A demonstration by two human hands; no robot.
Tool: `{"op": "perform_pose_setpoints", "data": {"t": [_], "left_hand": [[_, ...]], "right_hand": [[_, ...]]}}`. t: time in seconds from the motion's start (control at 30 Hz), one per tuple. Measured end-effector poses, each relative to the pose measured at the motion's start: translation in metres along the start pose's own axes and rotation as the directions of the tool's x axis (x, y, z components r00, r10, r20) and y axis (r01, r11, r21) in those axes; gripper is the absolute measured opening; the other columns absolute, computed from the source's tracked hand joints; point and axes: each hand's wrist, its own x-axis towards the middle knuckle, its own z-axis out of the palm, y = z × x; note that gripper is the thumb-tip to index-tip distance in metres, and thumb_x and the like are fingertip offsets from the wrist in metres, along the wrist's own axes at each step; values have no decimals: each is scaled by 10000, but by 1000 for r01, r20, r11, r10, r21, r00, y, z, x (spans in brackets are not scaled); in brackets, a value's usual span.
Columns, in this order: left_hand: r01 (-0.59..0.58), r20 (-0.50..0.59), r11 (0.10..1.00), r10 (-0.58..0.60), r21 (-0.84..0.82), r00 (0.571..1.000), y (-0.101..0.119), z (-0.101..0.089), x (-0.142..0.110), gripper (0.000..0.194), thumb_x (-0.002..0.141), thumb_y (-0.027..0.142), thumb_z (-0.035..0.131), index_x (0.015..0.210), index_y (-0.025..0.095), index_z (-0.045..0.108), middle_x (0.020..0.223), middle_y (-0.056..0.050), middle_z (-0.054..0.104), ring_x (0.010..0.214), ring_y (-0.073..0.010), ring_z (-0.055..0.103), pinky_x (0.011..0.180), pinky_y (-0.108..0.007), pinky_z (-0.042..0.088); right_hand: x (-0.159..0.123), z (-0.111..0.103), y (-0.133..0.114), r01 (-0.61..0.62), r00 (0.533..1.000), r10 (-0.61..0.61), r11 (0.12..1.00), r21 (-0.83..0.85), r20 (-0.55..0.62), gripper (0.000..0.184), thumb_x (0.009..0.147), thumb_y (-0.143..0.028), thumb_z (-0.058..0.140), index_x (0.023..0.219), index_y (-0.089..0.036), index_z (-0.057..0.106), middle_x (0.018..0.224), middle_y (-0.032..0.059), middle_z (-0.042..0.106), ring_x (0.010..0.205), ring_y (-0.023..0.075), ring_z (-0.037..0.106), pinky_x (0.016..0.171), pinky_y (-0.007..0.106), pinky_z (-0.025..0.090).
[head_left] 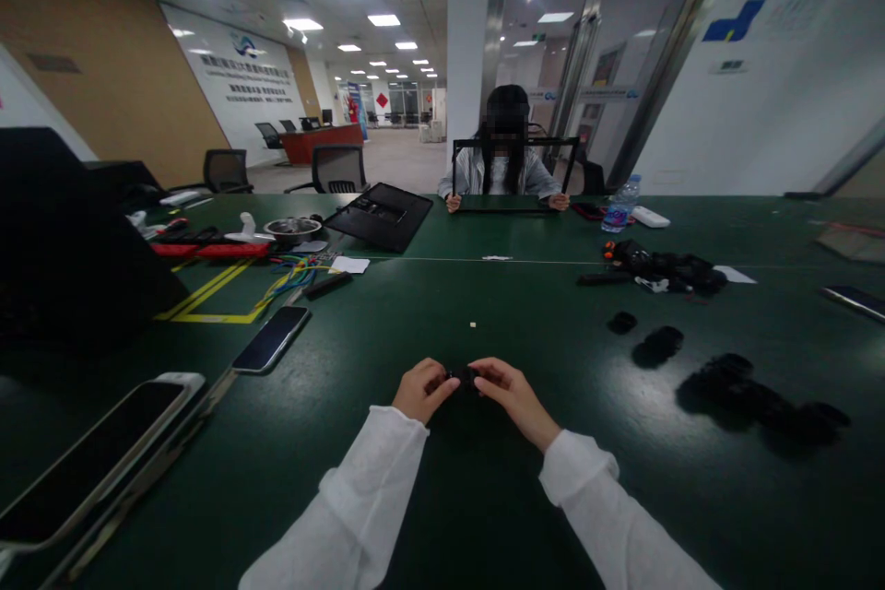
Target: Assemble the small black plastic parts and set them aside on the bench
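Note:
Both of my hands meet over the dark green table (484,313), just in front of me. My left hand (421,390) and my right hand (515,398) each pinch one side of a small black part (465,377) held between the fingertips. The part is too small to make out in detail. Both arms wear white sleeves. Several similar black pieces (660,346) lie to the right of my hands, and a larger heap of them (761,396) sits further right.
Two phones (271,338) (89,456) lie at the left, near coloured cables (294,277), a metal bowl (292,227) and a black tray (380,215). Across the table a person (503,161) holds a black frame. A water bottle (620,203) stands nearby.

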Motion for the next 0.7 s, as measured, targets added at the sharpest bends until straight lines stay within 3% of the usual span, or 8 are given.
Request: {"op": "perform_pose_setpoints", "data": {"t": [0.17, 0.27, 0.37, 0.5, 0.7], "left_hand": [[-37, -55, 996, 33, -78, 998, 3, 0, -1, 263, 782, 289, 448, 566, 144, 487, 843, -51, 515, 695, -124, 526, 603, -249, 459], [-30, -62, 980, 18, -194, 998, 5, 2, -4, 145, 691, 254, 576, 736, 150, 485, 1022, -79, 455, 675, -114, 531, 553, -244, 477], [-42, -33, 968, 35, -248, 999, 6, 4, -4, 321, 657, 173, 596, 938, 176, 441, 1116, -95, 410, 677, -112, 541, 548, -250, 485], [16, -4, 986, -17, -166, 1000, 3, 5, -3, 330, 697, 180, 557, 1007, 190, 445, 967, -63, 512, 696, -134, 554, 597, -274, 485], [112, 67, 978, -102, -175, 993, -5, 6, -4, 285, 802, 312, 409, 1059, 191, 434, 668, 22, 534, 492, -88, 542, 512, -231, 472]], "right_hand": [[0, 1, -1, 21, 1000, -21, 1000, -4, 13, 251, 672, -353, 573, 891, -229, 563, 900, 13, 565, 861, 173, 529, 786, 355, 409], [2, 1, 1, 14, 1000, -14, 1000, -1, -26, 243, 694, -356, 545, 894, -218, 555, 882, 18, 558, 791, 162, 532, 710, 335, 429], [4, 0, 4, 19, 998, -18, 1000, 16, -56, 233, 705, -349, 531, 888, -206, 554, 866, 21, 555, 757, 153, 526, 677, 318, 429], [4, 0, 5, 17, 998, -15, 999, 32, -57, 232, 703, -346, 534, 887, -205, 554, 868, 24, 552, 757, 155, 526, 674, 315, 431], [1, 1, -2, -12, 999, 13, 1000, 15, -35, 244, 685, -356, 555, 883, -215, 562, 869, 17, 556, 777, 159, 524, 687, 315, 432]]}}
